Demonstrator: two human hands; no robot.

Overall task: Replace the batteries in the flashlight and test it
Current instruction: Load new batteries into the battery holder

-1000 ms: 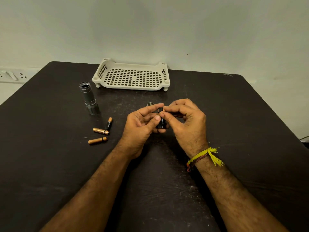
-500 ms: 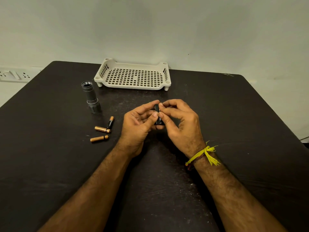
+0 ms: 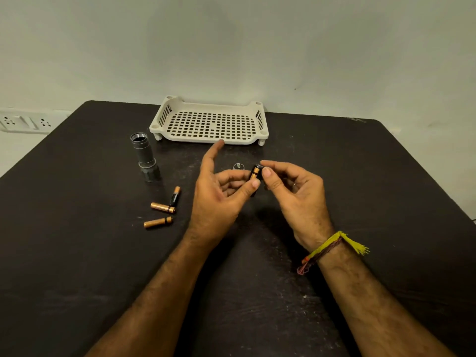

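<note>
Two hands over the dark surface [image 3: 360, 176].
Right hand [image 3: 296, 194] pinches the battery holder [image 3: 255, 173]; left hand [image 3: 219, 194] touches it, forefinger raised. Flashlight body [image 3: 144, 155] stands left, three batteries [image 3: 163, 207] beside.

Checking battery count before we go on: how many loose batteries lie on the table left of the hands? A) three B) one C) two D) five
A: three batteries lie loose on the table, between the flashlight body and the left hand.
</note>
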